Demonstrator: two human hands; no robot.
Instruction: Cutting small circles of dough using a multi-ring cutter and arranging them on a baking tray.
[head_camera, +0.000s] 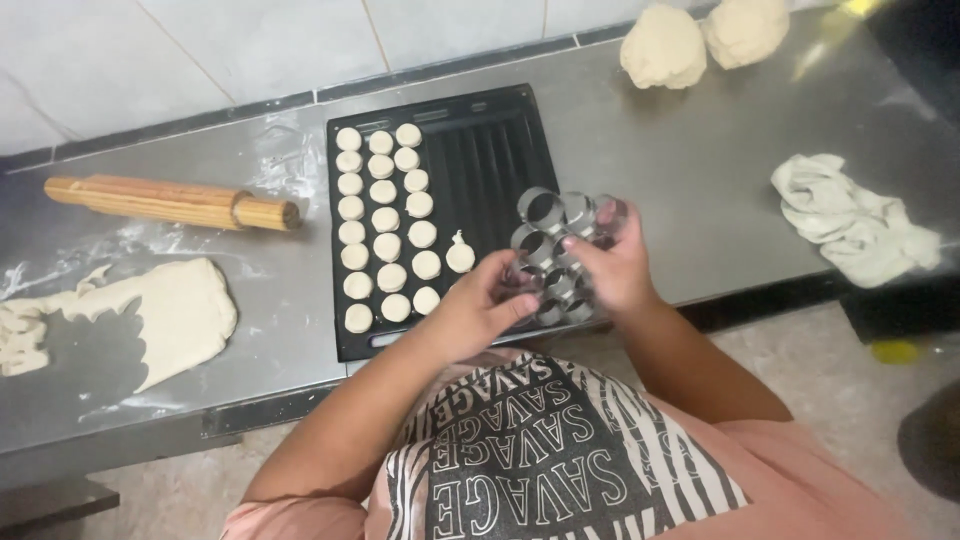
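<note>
Multi-ring metal cutter (560, 250), a cluster of joined round rings, is held above the 5 o'clock corner of the black baking tray (500, 150), with the left hand (480, 305) clamped on its 7 o'clock edge and the right hand (615, 265) clamped on its 3 o'clock edge. From left to right, the steel surface (680, 180) carries a rolled dough sheet (170, 315) with a wooden rolling pin (170, 200) at its 12 o'clock, three columns of dough rounds (385, 220) on the tray, two dough balls (700, 40) at 1 o'clock and dough scraps (850, 220) at 3 o'clock.
</note>
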